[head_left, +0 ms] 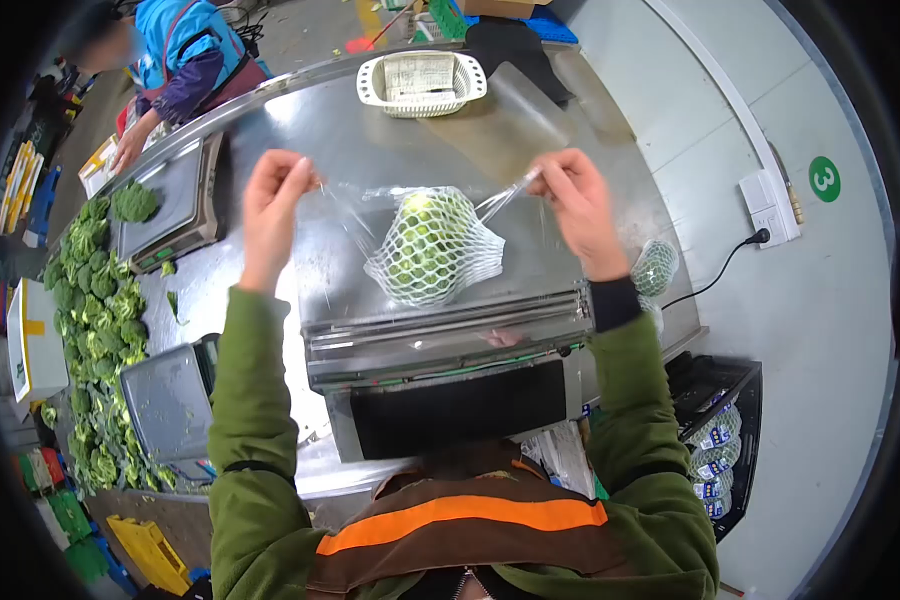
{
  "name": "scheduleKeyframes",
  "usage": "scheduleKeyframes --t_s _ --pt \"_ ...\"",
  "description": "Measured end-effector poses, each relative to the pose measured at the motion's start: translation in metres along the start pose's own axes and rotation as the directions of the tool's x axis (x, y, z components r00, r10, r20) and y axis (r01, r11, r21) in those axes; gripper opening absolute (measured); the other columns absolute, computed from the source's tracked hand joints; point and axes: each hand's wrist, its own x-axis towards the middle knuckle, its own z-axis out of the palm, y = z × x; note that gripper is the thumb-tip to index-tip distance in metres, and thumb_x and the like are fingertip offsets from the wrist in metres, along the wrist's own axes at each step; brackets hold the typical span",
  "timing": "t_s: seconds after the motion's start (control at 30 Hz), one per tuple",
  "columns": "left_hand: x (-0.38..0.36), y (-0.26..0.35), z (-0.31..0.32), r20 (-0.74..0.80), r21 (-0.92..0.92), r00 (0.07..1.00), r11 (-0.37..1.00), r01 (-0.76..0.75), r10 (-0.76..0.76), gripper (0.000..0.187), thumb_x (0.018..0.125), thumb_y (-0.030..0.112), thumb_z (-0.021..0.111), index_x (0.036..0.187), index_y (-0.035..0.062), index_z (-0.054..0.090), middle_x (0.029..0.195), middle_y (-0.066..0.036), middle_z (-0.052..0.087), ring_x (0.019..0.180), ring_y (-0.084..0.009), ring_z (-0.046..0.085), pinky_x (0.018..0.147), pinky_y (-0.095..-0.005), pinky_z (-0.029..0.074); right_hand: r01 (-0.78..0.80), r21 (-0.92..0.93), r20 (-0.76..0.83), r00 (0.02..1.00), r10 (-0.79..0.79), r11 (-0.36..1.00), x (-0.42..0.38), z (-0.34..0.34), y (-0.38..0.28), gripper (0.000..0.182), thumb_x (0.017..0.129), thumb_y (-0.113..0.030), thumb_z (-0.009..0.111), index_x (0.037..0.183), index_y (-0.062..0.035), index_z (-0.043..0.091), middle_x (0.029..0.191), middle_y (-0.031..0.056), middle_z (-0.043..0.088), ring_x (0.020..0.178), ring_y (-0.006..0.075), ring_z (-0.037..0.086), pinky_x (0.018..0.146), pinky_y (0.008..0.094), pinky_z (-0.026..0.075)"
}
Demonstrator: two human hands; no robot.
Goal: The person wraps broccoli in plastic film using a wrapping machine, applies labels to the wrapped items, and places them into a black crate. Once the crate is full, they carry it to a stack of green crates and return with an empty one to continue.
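Just beyond the long silver-and-black metal machine [450,338] is a rounded green vegetable in white foam netting [430,245]. Farther beyond the machine's ends, the left hand [273,205] and right hand [577,205] each pinch clear plastic film [506,199] between thumb and fingers; a white slatted plastic basket [422,107] stands past them, green broccoli heads [95,330] left of the machine.

Produce [422,240] partly hidden by netting [486,254]

Bright, cool light fills the view, glaring white off patches of the table [315,130] while the wall [830,310] reads evenly pale. Wide-lens distortion bows straight edges, the corners fall to black, and the yellow crate [150,553] at lower left looks soft.
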Motion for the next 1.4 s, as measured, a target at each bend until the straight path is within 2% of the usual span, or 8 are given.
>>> scheduleKeyframes --t_s 0.13,0.2,0.27,0.43,0.93,1.03,1.2,1.4 --pt "0.009 -0.102 0.038 -0.126 0.570 0.992 0.817 0.081 -0.011 0.010 0.094 0.010 0.061 0.099 0.0014 0.057 0.090 -0.009 0.064 0.087 -0.0194 0.062 0.078 -0.0324 0.049 -0.264 -0.527 -0.142 0.964 0.223 0.808 0.011 -0.010 0.117 0.022 0.091 -0.014 0.067 0.108 -0.0047 0.057 0.099 0.0090 0.066 0.090 0.0164 0.064 0.079 0.0294 0.050" --pt "-0.012 -0.117 0.039 0.419 0.735 0.880 0.486 -0.473 0.222 0.030 0.088 0.005 0.062 0.117 0.0030 0.057 0.116 -0.016 0.062 0.104 -0.0298 0.062 0.087 -0.0380 0.050 -0.311 -0.681 -0.126 0.941 0.313 0.663 -0.011 -0.005 0.122 0.034 0.086 -0.011 0.071 0.116 -0.0062 0.057 0.107 0.0108 0.066 0.096 0.0204 0.065 0.082 0.0315 0.051" --pt "-0.022 -0.106 0.043 0.496 0.654 0.833 0.526 -0.544 0.245 0.046 0.084 0.004 0.063 0.128 0.0065 0.052 0.129 -0.019 0.054 0.113 -0.0334 0.058 0.093 -0.0399 0.049 0.436 -0.835 0.387 0.899 -0.205 0.336 -0.033 0.006 0.103 0.070 0.070 -0.005 0.078 0.134 -0.0106 0.051 0.130 0.0121 0.056 0.112 0.0291 0.059 0.091 0.0375 0.050" --pt "-0.021 -0.076 0.034 0.760 0.436 0.632 0.600 -0.671 0.154 0.082 0.074 -0.001 0.069 0.148 0.0144 0.037 0.152 -0.022 0.034 0.132 -0.0366 0.047 0.107 -0.0414 0.044 0.501 -0.750 0.484 0.861 -0.158 0.430 -0.025 0.023 0.089 0.089 0.061 -0.004 0.080 0.142 -0.0115 0.044 0.142 0.0107 0.046 0.121 0.0325 0.051 0.100 0.0412 0.046" --pt "-0.198 0.049 0.061 0.721 0.257 0.570 0.916 0.308 -0.394 0.091 0.072 0.038 0.086 0.138 -0.0074 0.042 0.126 -0.020 0.062 0.120 -0.0276 0.058 0.106 -0.0388 0.042 -0.081 -0.484 0.469 0.817 0.336 0.871 -0.208 0.019 -0.024 0.043 0.073 -0.030 0.085 0.094 0.0025 0.067 0.085 0.0108 0.070 0.065 0.0238 0.064 0.065 0.0336 0.050" --pt "-0.244 0.039 0.067 0.671 0.358 0.111 0.452 0.817 -0.733 0.077 0.088 0.054 0.067 0.130 -0.0077 0.049 0.117 -0.026 0.063 0.093 -0.0284 0.070 0.080 -0.0376 0.060 -0.445 -0.417 0.432 0.670 0.604 0.793 -0.257 0.007 0.001 0.046 0.088 -0.042 0.072 0.105 0.0005 0.065 0.084 0.0081 0.070 0.066 0.0178 0.067 0.061 0.0326 0.052" --pt "-0.337 -0.006 0.083 0.656 0.268 -0.114 0.089 0.959 -0.746 0.088 0.090 0.073 0.045 0.124 -0.0081 0.054 0.100 -0.022 0.065 0.079 -0.0259 0.069 0.069 -0.0379 0.061 -0.981 -0.093 0.405 0.119 0.907 0.170 -0.322 -0.001 0.032 0.070 0.091 -0.069 0.049 0.121 -0.0063 0.056 0.076 0.0069 0.066 0.060 0.0164 0.067 0.048 0.0319 0.058" --pt "-0.384 0.034 0.074 0.422 -0.112 0.164 0.128 0.985 -0.892 0.082 0.096 0.066 0.041 0.131 -0.0076 0.042 0.111 -0.023 0.058 0.090 -0.0256 0.067 0.079 -0.0372 0.059 -0.887 0.449 0.205 0.221 0.953 0.109 -0.376 -0.019 0.005 0.060 0.099 -0.054 0.047 0.130 -0.0027 0.046 0.126 0.0163 0.056 0.075 0.0260 0.071 0.063 0.0325 0.060"
